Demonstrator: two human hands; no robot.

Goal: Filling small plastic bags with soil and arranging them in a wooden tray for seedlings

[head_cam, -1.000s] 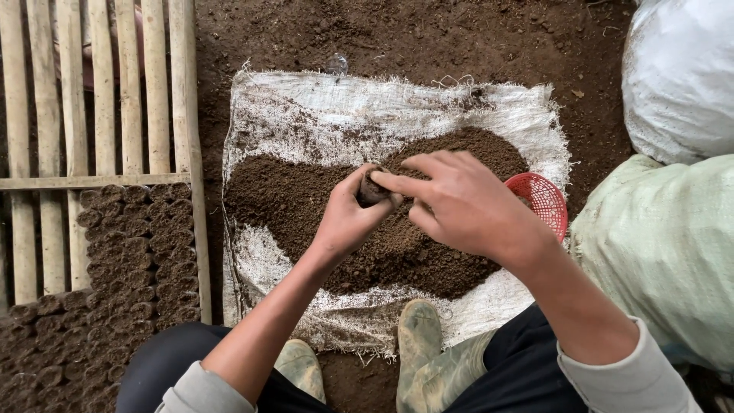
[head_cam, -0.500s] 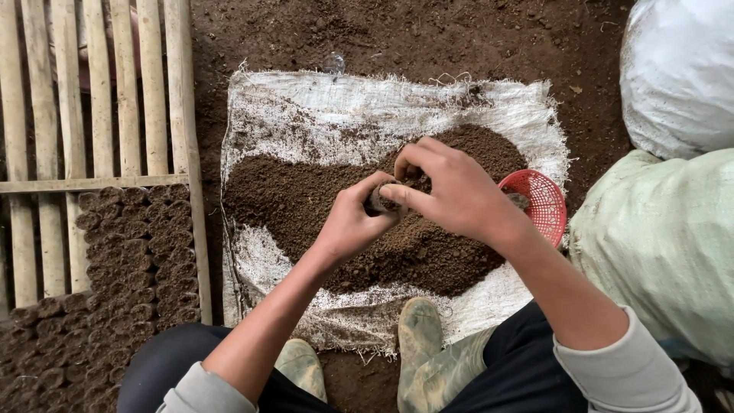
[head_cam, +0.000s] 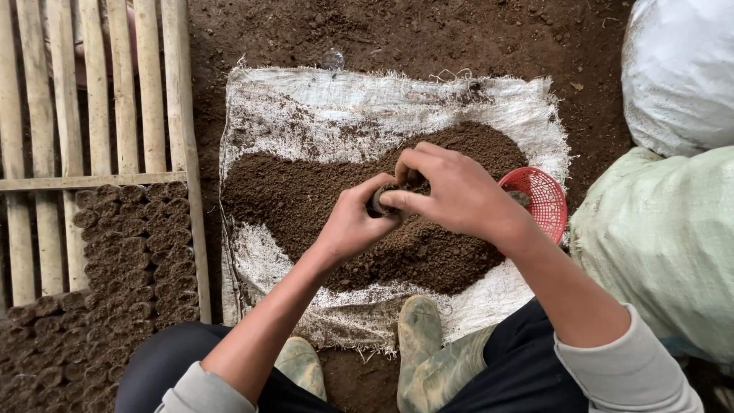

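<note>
1. Across the bare brown earth lies a frayed white woven sack cloth (head_cam: 321, 115), spread flat, with a mound of dark crumbly soil (head_cam: 306, 199) heaped over its middle and right part.
2. Right of the cloth stand a bulging pale green sack (head_cam: 665, 245) and, farther off, a white sack (head_cam: 677, 69).
3. Left of the cloth lies a frame of pale bamboo slats (head_cam: 99, 92); nearer, rows of small dark soil-filled pots (head_cam: 138, 245) stand packed together.
4. Just right of the mound, a red plastic mesh basket (head_cam: 539, 200) rests tilted at the cloth's edge.
5. Above the mound, the left hand (head_cam: 353, 226) is curled around a small dark soil pot (head_cam: 379, 200), gripping it from the near-left side.
6. The right hand (head_cam: 451, 191) touches that pot from the right, fingers bent, thumb pressed on its rim.
</note>
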